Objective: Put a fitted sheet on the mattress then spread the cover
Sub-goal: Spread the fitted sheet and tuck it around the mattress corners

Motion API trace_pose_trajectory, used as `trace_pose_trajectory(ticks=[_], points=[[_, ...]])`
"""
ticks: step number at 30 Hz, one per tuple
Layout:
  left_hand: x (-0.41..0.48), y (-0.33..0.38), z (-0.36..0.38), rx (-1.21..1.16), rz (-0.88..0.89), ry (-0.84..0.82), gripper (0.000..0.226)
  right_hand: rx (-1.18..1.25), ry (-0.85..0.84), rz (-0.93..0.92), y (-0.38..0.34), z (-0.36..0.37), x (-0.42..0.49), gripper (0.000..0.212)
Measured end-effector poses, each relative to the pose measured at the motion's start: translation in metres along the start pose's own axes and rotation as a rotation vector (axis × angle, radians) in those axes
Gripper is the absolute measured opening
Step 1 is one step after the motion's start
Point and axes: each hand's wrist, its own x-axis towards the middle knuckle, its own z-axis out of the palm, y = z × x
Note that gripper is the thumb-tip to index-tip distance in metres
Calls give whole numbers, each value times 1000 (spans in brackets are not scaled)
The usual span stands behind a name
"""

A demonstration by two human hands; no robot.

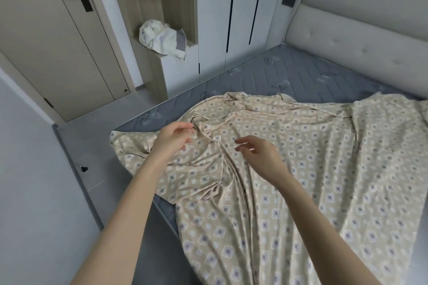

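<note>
A beige sheet [289, 169] printed with small squares and circles lies crumpled across the near half of a grey quilted mattress [273, 74]. The far strip of the mattress is bare up to the padded headboard. My left hand [174, 139] hovers over a bunched fold near the sheet's left part, fingers loosely bent and holding nothing. My right hand [259, 152] hangs just above the sheet a little to the right, fingers relaxed and empty. Both forearms reach in from the bottom of the view.
A grey bed frame ledge [76, 169] runs along the left side. Beyond it stand a door [53, 37], an open shelf unit with a crumpled white cloth [162, 40], and white wardrobe doors [231, 11]. A light padded headboard [361, 30] closes the far right.
</note>
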Motion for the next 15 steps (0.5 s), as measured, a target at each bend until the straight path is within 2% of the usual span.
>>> trace_pose_trajectory(ticks=[5,11,15], points=[[59,-6,-30,-2,-31,-17,20,-1,2,34,-16,25,44,26],[183,-4,-95,38,-10,-114,17,9,118,129,-46,81,140,24],[240,6,-123,33,-38,-163,17,3,161,222,-62,104,174,23]])
